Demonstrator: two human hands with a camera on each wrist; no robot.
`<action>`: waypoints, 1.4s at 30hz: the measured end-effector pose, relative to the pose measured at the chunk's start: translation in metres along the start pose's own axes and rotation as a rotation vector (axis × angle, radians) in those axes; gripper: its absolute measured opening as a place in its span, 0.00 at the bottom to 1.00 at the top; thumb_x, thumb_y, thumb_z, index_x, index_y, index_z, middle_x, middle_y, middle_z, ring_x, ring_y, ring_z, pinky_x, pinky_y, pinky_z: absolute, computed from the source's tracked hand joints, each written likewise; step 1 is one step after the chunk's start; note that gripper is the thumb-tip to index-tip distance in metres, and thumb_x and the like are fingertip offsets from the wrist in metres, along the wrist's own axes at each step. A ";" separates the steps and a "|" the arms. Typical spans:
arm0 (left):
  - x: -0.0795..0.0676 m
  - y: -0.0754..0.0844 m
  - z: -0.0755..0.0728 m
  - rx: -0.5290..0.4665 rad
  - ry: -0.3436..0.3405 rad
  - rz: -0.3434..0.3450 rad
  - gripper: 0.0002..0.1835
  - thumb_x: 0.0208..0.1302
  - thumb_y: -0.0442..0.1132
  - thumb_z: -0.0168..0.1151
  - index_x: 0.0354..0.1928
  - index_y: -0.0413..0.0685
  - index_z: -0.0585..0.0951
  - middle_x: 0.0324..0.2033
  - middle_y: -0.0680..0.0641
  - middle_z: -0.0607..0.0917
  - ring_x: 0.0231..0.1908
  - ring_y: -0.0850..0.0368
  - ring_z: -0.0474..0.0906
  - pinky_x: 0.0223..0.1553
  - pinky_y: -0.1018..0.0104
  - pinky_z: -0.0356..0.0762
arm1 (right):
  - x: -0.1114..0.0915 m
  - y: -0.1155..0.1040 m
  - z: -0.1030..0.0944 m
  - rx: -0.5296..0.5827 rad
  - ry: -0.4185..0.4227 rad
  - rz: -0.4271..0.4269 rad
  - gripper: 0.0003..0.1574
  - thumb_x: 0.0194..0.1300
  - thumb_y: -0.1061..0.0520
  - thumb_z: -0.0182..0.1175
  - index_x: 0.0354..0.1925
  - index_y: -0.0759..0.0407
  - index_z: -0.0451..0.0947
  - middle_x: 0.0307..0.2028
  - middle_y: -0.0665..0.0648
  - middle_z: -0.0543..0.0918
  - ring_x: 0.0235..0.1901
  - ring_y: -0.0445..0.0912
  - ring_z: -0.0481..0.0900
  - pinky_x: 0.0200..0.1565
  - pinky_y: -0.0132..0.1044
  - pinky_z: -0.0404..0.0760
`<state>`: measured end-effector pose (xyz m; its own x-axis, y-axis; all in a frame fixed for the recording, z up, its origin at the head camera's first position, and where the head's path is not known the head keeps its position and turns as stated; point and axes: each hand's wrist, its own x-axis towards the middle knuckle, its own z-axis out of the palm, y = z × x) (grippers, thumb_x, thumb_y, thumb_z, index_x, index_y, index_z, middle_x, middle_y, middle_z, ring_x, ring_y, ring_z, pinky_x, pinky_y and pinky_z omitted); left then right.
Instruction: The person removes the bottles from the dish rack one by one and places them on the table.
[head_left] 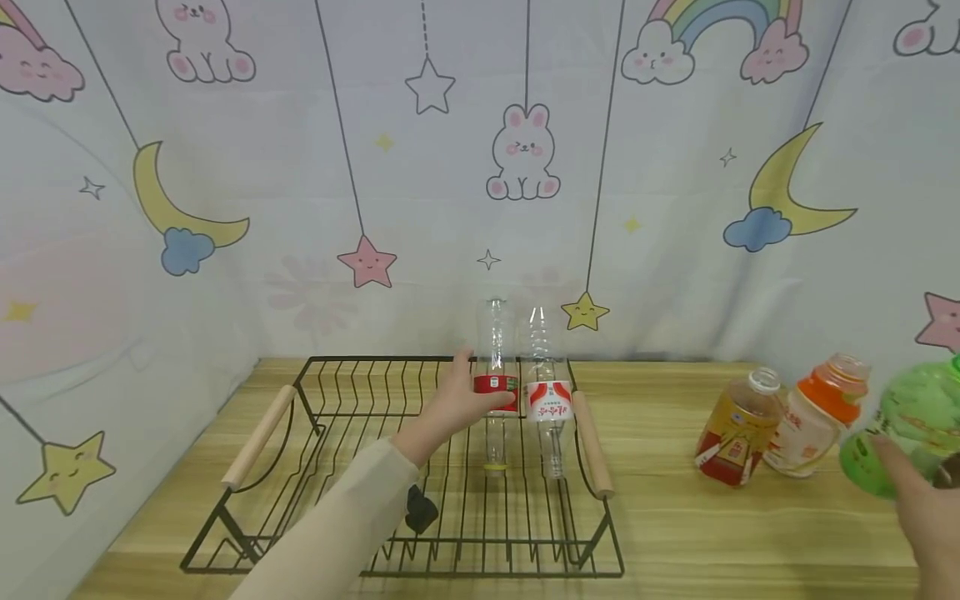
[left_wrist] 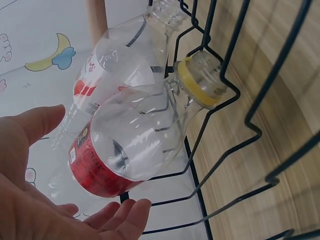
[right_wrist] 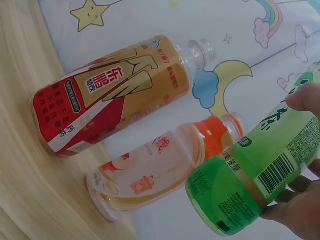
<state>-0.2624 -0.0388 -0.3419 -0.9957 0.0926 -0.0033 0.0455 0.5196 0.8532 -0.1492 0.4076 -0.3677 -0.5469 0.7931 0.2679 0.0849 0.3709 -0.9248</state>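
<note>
Two clear plastic bottles stand neck down in the black wire rack [head_left: 416, 542]: one with a red label [head_left: 497, 383], one with a white and red label [head_left: 550, 400]. My left hand [head_left: 450, 408] is beside the red-labelled bottle, overlapping its label in the head view. In the left wrist view, that hand's thumb and fingers are spread apart around the bottle [left_wrist: 142, 132], whose neck has a yellow ring. Off to the right, my right hand [head_left: 926, 508] grips a green plastic bottle [right_wrist: 245, 175], held tilted, with the thumb on one side and fingers on the other.
Right of the rack, an amber bottle with a gold and red label [head_left: 738, 429] and a white and orange bottle [head_left: 817, 417] stand upright on the wooden table [head_left: 660, 533]. Wooden handles [head_left: 258, 437] flank the rack. A small black object [head_left: 421, 510] is at its front. A patterned curtain [head_left: 465, 208] hangs behind.
</note>
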 end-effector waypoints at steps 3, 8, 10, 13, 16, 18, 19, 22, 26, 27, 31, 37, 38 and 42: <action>0.000 -0.002 0.001 -0.027 -0.006 0.012 0.50 0.56 0.45 0.71 0.73 0.43 0.50 0.65 0.35 0.64 0.59 0.39 0.69 0.52 0.47 0.77 | 0.028 0.044 0.006 0.039 0.013 -0.054 0.44 0.65 0.55 0.58 0.72 0.33 0.50 0.63 0.36 0.62 0.62 0.33 0.61 0.67 0.30 0.57; 0.002 -0.006 0.003 -0.042 -0.012 0.021 0.50 0.55 0.43 0.72 0.72 0.42 0.51 0.63 0.36 0.66 0.57 0.40 0.71 0.51 0.50 0.79 | 0.081 0.121 0.014 0.016 0.003 -0.092 0.48 0.62 0.55 0.62 0.72 0.31 0.49 0.62 0.34 0.61 0.58 0.28 0.60 0.66 0.30 0.59; 0.002 -0.006 0.004 -0.038 -0.016 0.018 0.51 0.55 0.43 0.72 0.73 0.42 0.51 0.62 0.36 0.67 0.57 0.40 0.71 0.52 0.49 0.78 | 0.093 0.140 0.017 -0.025 -0.027 -0.068 0.51 0.63 0.54 0.62 0.72 0.30 0.45 0.65 0.35 0.58 0.62 0.31 0.59 0.68 0.35 0.58; 0.001 -0.008 0.005 -0.031 -0.032 0.006 0.52 0.54 0.44 0.73 0.73 0.41 0.50 0.60 0.35 0.69 0.56 0.40 0.73 0.53 0.48 0.77 | 0.100 0.155 0.018 -0.093 -0.066 0.017 0.54 0.63 0.50 0.62 0.72 0.26 0.38 0.69 0.40 0.54 0.64 0.37 0.58 0.68 0.40 0.59; 0.001 -0.009 0.006 -0.037 -0.048 -0.014 0.53 0.53 0.45 0.73 0.73 0.40 0.49 0.59 0.34 0.71 0.56 0.40 0.74 0.54 0.48 0.76 | 0.099 0.158 0.016 -0.161 -0.093 0.064 0.51 0.63 0.47 0.60 0.72 0.28 0.39 0.59 0.48 0.63 0.49 0.44 0.69 0.48 0.33 0.74; 0.001 -0.010 0.007 -0.036 -0.053 -0.026 0.54 0.53 0.45 0.74 0.73 0.41 0.48 0.59 0.34 0.71 0.56 0.40 0.74 0.54 0.47 0.76 | 0.097 0.158 0.016 -0.159 -0.118 0.076 0.47 0.63 0.48 0.60 0.71 0.32 0.45 0.49 0.43 0.64 0.38 0.36 0.65 0.34 0.25 0.70; 0.001 -0.011 0.007 -0.039 -0.054 -0.030 0.54 0.53 0.46 0.74 0.73 0.41 0.48 0.59 0.34 0.71 0.56 0.40 0.74 0.54 0.47 0.76 | 0.096 0.157 0.015 -0.167 -0.136 0.079 0.47 0.63 0.47 0.60 0.71 0.35 0.46 0.45 0.41 0.62 0.35 0.33 0.61 0.30 0.23 0.66; 0.001 -0.013 0.008 -0.053 -0.063 -0.040 0.54 0.53 0.46 0.74 0.73 0.42 0.48 0.58 0.34 0.72 0.55 0.40 0.74 0.55 0.47 0.75 | 0.095 0.158 0.014 -0.145 -0.211 0.098 0.43 0.64 0.47 0.60 0.71 0.43 0.52 0.44 0.36 0.64 0.36 0.27 0.62 0.38 0.24 0.72; 0.001 -0.014 0.009 -0.073 -0.074 -0.043 0.54 0.53 0.45 0.74 0.72 0.42 0.48 0.57 0.35 0.73 0.55 0.41 0.74 0.55 0.46 0.75 | 0.094 0.159 0.016 -0.171 -0.269 0.172 0.49 0.65 0.42 0.57 0.74 0.56 0.46 0.48 0.44 0.66 0.43 0.36 0.65 0.59 0.49 0.70; 0.001 -0.014 0.009 -0.078 -0.078 -0.043 0.54 0.53 0.45 0.74 0.73 0.42 0.47 0.57 0.35 0.73 0.55 0.41 0.74 0.55 0.46 0.75 | 0.093 0.159 0.017 -0.170 -0.265 0.196 0.50 0.65 0.41 0.56 0.74 0.57 0.44 0.48 0.49 0.66 0.44 0.41 0.65 0.61 0.56 0.66; 0.001 -0.015 0.009 -0.098 -0.093 -0.049 0.55 0.54 0.44 0.73 0.73 0.43 0.45 0.58 0.35 0.72 0.55 0.42 0.74 0.54 0.47 0.76 | 0.091 0.159 0.018 -0.126 -0.242 0.239 0.47 0.65 0.42 0.56 0.73 0.48 0.45 0.47 0.44 0.64 0.46 0.40 0.64 0.63 0.57 0.62; 0.001 -0.016 0.010 -0.127 -0.120 -0.082 0.56 0.55 0.43 0.73 0.74 0.47 0.43 0.59 0.35 0.70 0.51 0.41 0.74 0.44 0.44 0.80 | 0.091 0.157 0.019 -0.110 -0.246 0.220 0.45 0.65 0.41 0.56 0.73 0.44 0.48 0.48 0.33 0.61 0.52 0.39 0.65 0.66 0.55 0.62; 0.001 -0.016 0.010 -0.129 -0.122 -0.088 0.56 0.55 0.43 0.73 0.74 0.47 0.42 0.59 0.35 0.70 0.51 0.41 0.74 0.42 0.43 0.80 | 0.091 0.157 0.018 -0.121 -0.251 0.220 0.45 0.65 0.41 0.56 0.73 0.45 0.48 0.48 0.34 0.62 0.51 0.39 0.65 0.65 0.55 0.62; 0.001 -0.018 0.011 -0.119 -0.126 -0.098 0.57 0.55 0.44 0.72 0.75 0.48 0.41 0.60 0.35 0.69 0.51 0.40 0.74 0.40 0.42 0.81 | 0.089 0.154 0.018 -0.155 -0.258 0.218 0.48 0.65 0.40 0.56 0.74 0.52 0.48 0.50 0.43 0.65 0.46 0.36 0.65 0.64 0.55 0.64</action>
<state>-0.2634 -0.0385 -0.3627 -0.9766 0.1559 -0.1484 -0.0688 0.4276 0.9014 -0.2000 0.5268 -0.4910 -0.6927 0.7208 -0.0262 0.3368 0.2911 -0.8954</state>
